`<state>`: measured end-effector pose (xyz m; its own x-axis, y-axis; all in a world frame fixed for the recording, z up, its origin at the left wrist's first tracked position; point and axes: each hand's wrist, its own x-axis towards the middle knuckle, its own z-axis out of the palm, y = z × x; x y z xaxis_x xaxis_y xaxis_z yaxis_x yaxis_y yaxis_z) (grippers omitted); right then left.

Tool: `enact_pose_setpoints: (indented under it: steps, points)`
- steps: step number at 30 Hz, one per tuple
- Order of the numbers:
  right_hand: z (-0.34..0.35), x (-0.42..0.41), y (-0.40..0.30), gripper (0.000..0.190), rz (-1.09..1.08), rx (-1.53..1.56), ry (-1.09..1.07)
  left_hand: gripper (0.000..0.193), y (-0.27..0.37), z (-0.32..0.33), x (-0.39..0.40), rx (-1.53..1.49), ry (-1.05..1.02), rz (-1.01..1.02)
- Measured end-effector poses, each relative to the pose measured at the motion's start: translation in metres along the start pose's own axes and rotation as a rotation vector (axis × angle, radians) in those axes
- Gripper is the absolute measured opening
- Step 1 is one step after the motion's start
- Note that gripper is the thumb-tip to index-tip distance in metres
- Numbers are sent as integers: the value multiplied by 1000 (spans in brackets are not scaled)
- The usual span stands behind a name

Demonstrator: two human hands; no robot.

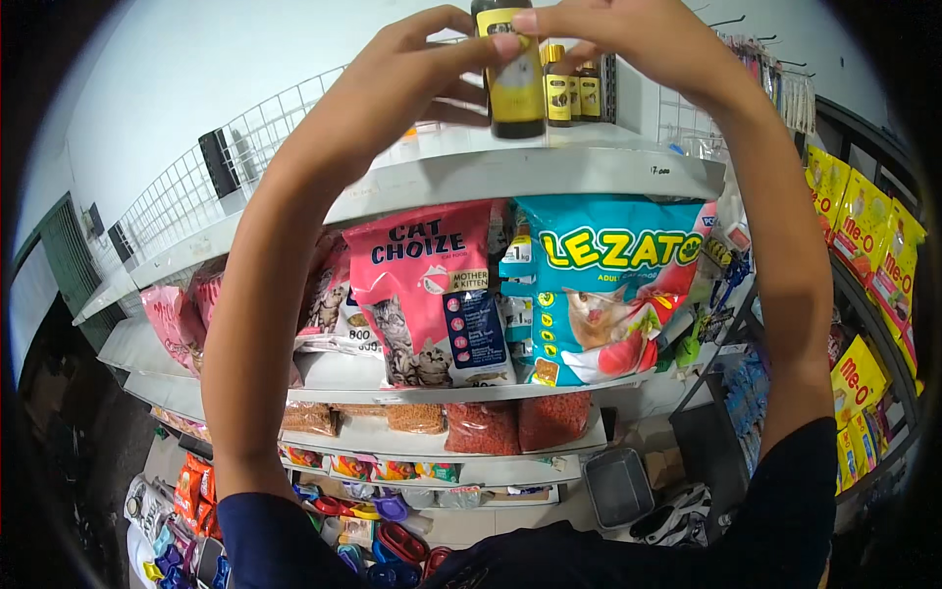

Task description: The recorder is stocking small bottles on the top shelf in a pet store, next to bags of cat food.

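Above the top metal shelf (441, 177), near the upper edge of the picture, a dark bottle with a yellow label (515, 96) is upright between my hands. My left hand (434, 70) has its thumb on the label and its fingers along the bottle's left side. My right hand (596, 29) reaches from the right, a fingertip against the upper label; part of it is cut off by the frame. The bottle's top is out of view. Just behind and to the right, similar small bottles with yellow labels and gold caps (558, 88) stand on the shelf.
Below are a pink Cat Choize bag (430, 294) and a teal Lezato bag (611, 294). Lower shelves hold clear bags of red kibble (482, 428). Yellow Me-O packs (861, 221) hang at right. A grey plastic bin (618, 487) and colourful bowls (401, 543) are low down.
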<state>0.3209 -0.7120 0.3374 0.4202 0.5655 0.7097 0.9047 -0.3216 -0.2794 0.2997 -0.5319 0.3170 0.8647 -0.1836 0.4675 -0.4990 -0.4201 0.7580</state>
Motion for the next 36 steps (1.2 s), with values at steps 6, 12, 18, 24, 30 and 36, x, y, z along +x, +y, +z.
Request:
enact_pose_setpoints:
  steps: [6, 12, 18, 24, 30, 36]
  points:
    - [-15, 28, 50, 52, -115, 25, -92, 52, -52, -11, 80, -37, -268, 313]
    - [-8, 41, 58, 52, 222, -51, -80, 58, -59, -15, 104, 70, -290, 232]
    - [-10, 52, 70, 53, 263, -74, -174, 64, -63, -18, 126, 286, -342, 228]
    - [-7, 80, 99, 47, 228, -244, -196, 59, -71, -12, 149, 319, -371, 120]
    - [-14, 112, 121, 34, 209, -562, -353, 54, -70, -5, 164, 361, -439, -6]
    - [-13, 137, 134, 37, 96, -713, -463, 57, -73, -8, 178, 440, -445, -72]
